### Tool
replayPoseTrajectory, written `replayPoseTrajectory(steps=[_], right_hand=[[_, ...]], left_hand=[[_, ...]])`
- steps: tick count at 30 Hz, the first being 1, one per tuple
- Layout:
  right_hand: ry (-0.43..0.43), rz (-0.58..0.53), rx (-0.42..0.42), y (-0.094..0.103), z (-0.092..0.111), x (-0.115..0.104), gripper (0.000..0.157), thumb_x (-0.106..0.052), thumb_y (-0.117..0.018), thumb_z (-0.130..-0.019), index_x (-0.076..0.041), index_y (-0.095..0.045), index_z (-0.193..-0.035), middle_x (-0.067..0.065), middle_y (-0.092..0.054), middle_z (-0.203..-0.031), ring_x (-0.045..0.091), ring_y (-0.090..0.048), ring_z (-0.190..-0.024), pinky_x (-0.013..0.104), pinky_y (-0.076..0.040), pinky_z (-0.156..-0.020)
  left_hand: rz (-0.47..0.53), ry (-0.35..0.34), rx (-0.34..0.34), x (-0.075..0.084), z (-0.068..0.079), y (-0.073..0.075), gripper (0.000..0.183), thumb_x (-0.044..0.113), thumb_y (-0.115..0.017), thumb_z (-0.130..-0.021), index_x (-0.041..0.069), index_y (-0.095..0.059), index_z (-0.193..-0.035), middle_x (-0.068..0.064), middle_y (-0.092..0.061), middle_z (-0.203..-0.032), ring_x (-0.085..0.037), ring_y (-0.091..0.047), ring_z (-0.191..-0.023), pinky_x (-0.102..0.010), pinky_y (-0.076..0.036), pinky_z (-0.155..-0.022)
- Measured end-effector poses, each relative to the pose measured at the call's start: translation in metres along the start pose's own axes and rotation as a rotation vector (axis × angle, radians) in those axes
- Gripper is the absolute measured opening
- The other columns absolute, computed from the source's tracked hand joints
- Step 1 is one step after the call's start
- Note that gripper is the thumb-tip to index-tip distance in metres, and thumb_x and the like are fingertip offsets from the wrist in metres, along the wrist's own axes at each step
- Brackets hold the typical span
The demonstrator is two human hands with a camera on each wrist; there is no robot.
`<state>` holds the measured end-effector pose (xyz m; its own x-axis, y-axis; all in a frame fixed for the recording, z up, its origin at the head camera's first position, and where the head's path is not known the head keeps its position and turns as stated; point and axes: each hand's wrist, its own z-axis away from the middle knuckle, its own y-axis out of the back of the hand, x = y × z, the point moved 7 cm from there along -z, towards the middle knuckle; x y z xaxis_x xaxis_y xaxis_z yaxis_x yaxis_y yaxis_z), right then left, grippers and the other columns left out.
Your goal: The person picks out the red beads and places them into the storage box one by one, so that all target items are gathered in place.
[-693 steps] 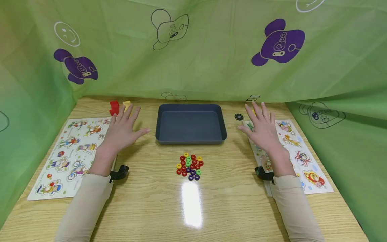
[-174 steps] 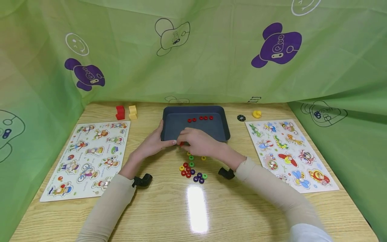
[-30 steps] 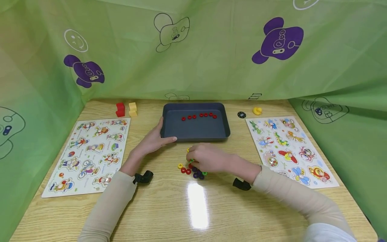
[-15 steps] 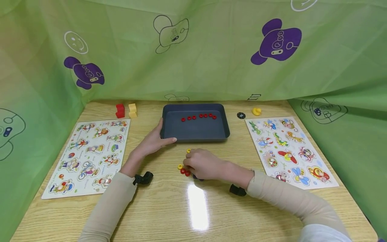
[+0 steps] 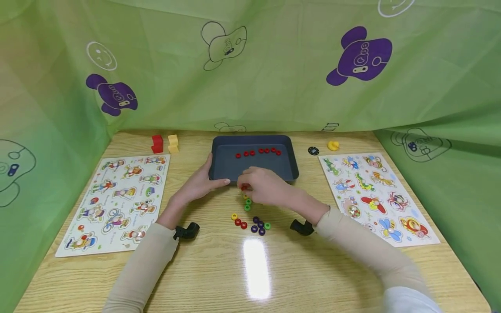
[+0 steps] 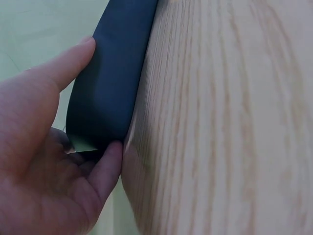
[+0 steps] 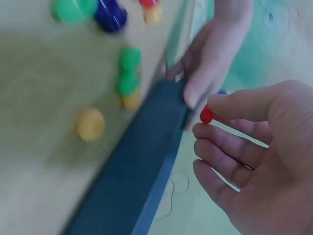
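My left hand (image 5: 198, 183) holds the near left corner of a dark blue-grey rectangular tray (image 5: 270, 165). In the left wrist view its thumb lies at the top of the tray's wall (image 6: 110, 73) and a finger wraps the corner low down. My right hand (image 5: 267, 187) is over the tray's near edge, pinching a small red ring bead (image 7: 207, 115) between thumb and forefinger, the other fingers loosely bent. Several red ring beads (image 5: 252, 153) form a row across the tray's far half. Nearer me on the table lie red beads (image 5: 238, 222), purple beads (image 5: 255, 228), green beads (image 5: 247, 208) and yellow beads (image 5: 234, 216).
Picture puzzle boards flank the work, one at left (image 5: 113, 200) and one at right (image 5: 377, 198). Behind them sit a red block (image 5: 157, 144), a yellow block (image 5: 173, 144), a black disc (image 5: 313, 151) and a yellow duck (image 5: 333, 145). A green curtain (image 5: 274, 95) hangs behind the table.
My right hand went down to the bead pile and has come back up to the tray's near edge with a red bead. The left hand stays at the tray corner.
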<state>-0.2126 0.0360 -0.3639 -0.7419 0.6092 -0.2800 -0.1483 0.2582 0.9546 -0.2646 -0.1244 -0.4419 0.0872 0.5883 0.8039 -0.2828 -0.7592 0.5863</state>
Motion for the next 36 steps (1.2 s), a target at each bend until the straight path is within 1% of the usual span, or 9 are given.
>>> replayPoseTrajectory(steps=[5,10,15,18,23,27,30,33,36], right_hand=[[-0.066,-0.013,0.048,0.009,-0.024,0.023,0.009,-0.015,-0.064,-0.084,-0.018,-0.07,-0.09,-0.007,-0.062,-0.087,0.009,-0.052,-0.076,0.024,-0.046,-0.065],[-0.115,-0.003,0.075,0.003,-0.053,0.048,0.013,-0.01,-0.058,-0.086,-0.013,-0.069,-0.092,-0.003,-0.063,-0.086,0.013,-0.052,-0.077,0.027,-0.045,-0.065],[-0.175,0.043,0.046,-0.009,-0.079,0.067,0.017,-0.01,-0.054,-0.088,-0.013,-0.069,-0.096,0.0,-0.063,-0.09,0.015,-0.053,-0.08,0.029,-0.046,-0.067],[-0.186,0.089,0.03,-0.015,-0.093,0.072,0.018,-0.01,-0.052,-0.089,-0.014,-0.068,-0.097,-0.001,-0.062,-0.091,0.016,-0.053,-0.083,0.031,-0.047,-0.069],[-0.203,0.14,-0.006,-0.024,-0.11,0.077,0.02,-0.007,-0.051,-0.09,-0.016,-0.068,-0.096,-0.001,-0.063,-0.092,0.017,-0.055,-0.088,0.032,-0.048,-0.072],[-0.241,0.174,-0.065,-0.032,-0.119,0.085,0.018,-0.009,-0.052,-0.089,-0.016,-0.067,-0.097,0.0,-0.064,-0.097,0.016,-0.058,-0.09,0.032,-0.05,-0.076],[-0.266,0.186,-0.088,-0.034,-0.121,0.091,0.018,-0.011,-0.054,-0.089,-0.017,-0.067,-0.1,0.0,-0.065,-0.101,0.016,-0.059,-0.092,0.033,-0.051,-0.079],[-0.275,0.176,-0.089,-0.031,-0.116,0.096,0.022,-0.013,-0.056,-0.088,-0.017,-0.065,-0.108,0.001,-0.064,-0.106,0.017,-0.059,-0.097,0.034,-0.051,-0.083],[-0.252,0.152,-0.081,-0.026,-0.107,0.094,0.023,-0.015,-0.056,-0.089,-0.018,-0.065,-0.109,0.001,-0.064,-0.107,0.018,-0.058,-0.097,0.035,-0.05,-0.081]], left_hand=[[0.001,0.014,-0.017,0.0,0.001,-0.001,0.112,0.051,-0.068,-0.077,0.02,0.012,-0.148,-0.004,-0.004,-0.158,-0.025,-0.019,-0.142,-0.048,-0.027,-0.111],[0.028,0.008,-0.006,0.0,0.001,-0.001,0.111,0.049,-0.07,-0.076,0.022,0.01,-0.149,-0.003,-0.005,-0.158,-0.023,-0.024,-0.141,-0.047,-0.03,-0.109],[0.048,0.002,-0.001,0.0,0.002,-0.001,0.11,0.047,-0.071,-0.076,0.023,0.008,-0.149,-0.003,-0.007,-0.158,-0.022,-0.029,-0.137,-0.047,-0.031,-0.108],[0.059,-0.002,0.0,0.001,0.002,-0.001,0.11,0.046,-0.071,-0.077,0.023,0.008,-0.149,-0.003,-0.007,-0.158,-0.021,-0.033,-0.134,-0.045,-0.033,-0.107],[0.057,-0.018,0.0,0.002,0.001,0.0,0.109,0.045,-0.071,-0.077,0.024,0.008,-0.149,-0.002,-0.007,-0.158,-0.019,-0.032,-0.135,-0.044,-0.032,-0.108],[0.054,-0.024,-0.003,0.002,0.0,0.0,0.109,0.045,-0.071,-0.077,0.023,0.008,-0.15,-0.003,-0.008,-0.158,-0.02,-0.033,-0.134,-0.044,-0.033,-0.107],[0.044,-0.017,-0.01,0.003,0.001,0.0,0.11,0.046,-0.07,-0.077,0.022,0.009,-0.149,-0.004,-0.007,-0.158,-0.021,-0.035,-0.132,-0.044,-0.034,-0.106],[0.039,-0.012,-0.015,0.003,0.0,-0.001,0.111,0.047,-0.07,-0.077,0.022,0.01,-0.149,-0.005,-0.007,-0.158,-0.022,-0.033,-0.134,-0.045,-0.033,-0.107],[0.031,0.002,-0.011,0.001,-0.001,-0.001,0.111,0.048,-0.07,-0.076,0.024,0.01,-0.149,-0.002,-0.006,-0.158,-0.022,-0.025,-0.14,-0.046,-0.028,-0.11]])
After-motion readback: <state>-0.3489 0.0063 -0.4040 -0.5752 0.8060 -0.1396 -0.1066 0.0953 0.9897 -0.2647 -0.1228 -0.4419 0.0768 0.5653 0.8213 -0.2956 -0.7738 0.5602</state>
